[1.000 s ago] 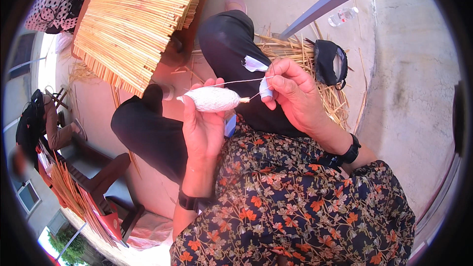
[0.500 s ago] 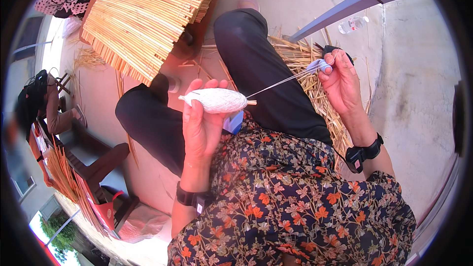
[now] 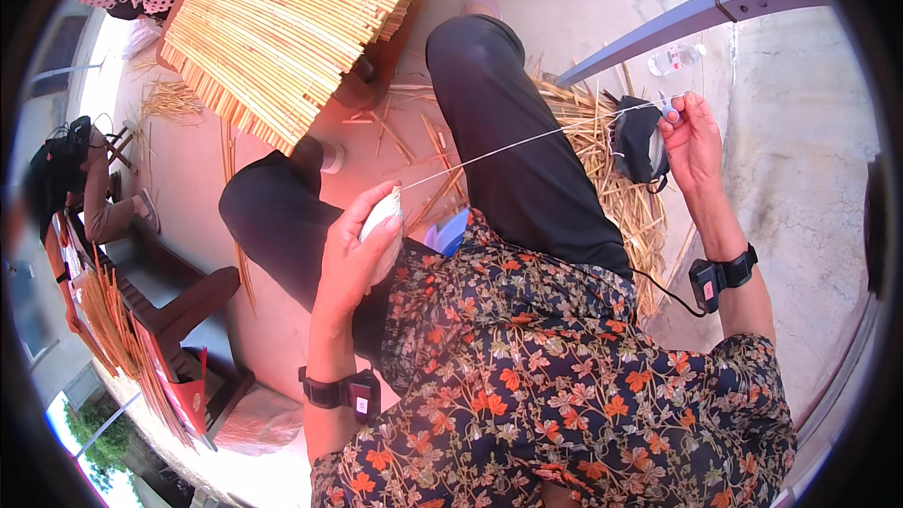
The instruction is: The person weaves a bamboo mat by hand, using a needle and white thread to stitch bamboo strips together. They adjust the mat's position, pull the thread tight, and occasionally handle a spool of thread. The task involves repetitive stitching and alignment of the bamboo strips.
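Note:
My left hand (image 3: 344, 254) is wrapped round a spindle-shaped bobbin of white thread (image 3: 380, 226), held up over my left thigh and partly hidden by the fingers. From its tip a white thread (image 3: 508, 144) runs taut across my lap, up to my right hand (image 3: 696, 146). There the thumb and fingertips pinch the thread, along with a small pale-blue piece (image 3: 668, 110) whose kind I cannot make out. The right hand is raised near a dark pouch (image 3: 641, 143) lying on loose straw.
A mat of straw stalks (image 3: 292, 33) lies on a raised support ahead. A lilac beam (image 3: 658, 21) crosses at the upper right, near a clear bottle (image 3: 676, 59). Cut stalks (image 3: 602, 169) litter the floor. A dark chair (image 3: 183, 296) and another person (image 3: 71, 174) are at the left.
My left hand has turned the bobbin from lying sideways to pointing upward. The right hand has moved right and slightly up, and the thread between the hands is longer.

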Demonstrator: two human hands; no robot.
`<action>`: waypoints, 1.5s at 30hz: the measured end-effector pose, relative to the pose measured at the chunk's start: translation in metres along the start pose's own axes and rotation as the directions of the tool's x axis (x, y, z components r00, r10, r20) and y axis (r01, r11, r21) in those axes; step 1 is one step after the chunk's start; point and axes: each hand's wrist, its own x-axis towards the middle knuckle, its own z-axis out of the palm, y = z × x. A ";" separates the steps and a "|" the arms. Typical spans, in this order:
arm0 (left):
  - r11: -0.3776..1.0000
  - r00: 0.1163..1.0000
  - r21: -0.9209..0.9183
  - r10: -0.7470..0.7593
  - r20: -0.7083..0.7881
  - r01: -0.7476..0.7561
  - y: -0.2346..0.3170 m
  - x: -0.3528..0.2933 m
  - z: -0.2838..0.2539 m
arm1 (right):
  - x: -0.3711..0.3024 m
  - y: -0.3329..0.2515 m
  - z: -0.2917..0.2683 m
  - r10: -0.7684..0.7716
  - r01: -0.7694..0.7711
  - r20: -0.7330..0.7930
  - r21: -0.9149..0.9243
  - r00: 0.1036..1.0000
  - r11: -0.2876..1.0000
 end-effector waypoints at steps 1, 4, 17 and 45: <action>0.957 0.992 0.269 0.090 0.091 -0.112 0.007 -0.006 -0.005 | 0.004 -0.002 -0.006 -0.004 0.004 -0.009 -0.020 1.000 1.000; 0.616 0.969 0.762 0.009 0.246 -0.199 0.045 -0.035 -0.014 | 0.011 -0.006 -0.021 -0.015 0.012 -0.059 -0.054 0.998 0.998; 0.387 0.792 -0.691 0.270 -0.548 -0.610 0.001 -0.061 -0.064 | 0.027 0.001 -0.092 -0.001 -0.028 -0.252 -0.111 0.968 0.993; 0.736 0.923 -0.558 0.279 -0.265 -0.383 0.091 -0.085 -0.105 | 0.014 0.119 -0.308 -0.062 0.032 -0.838 -0.053 0.542 0.998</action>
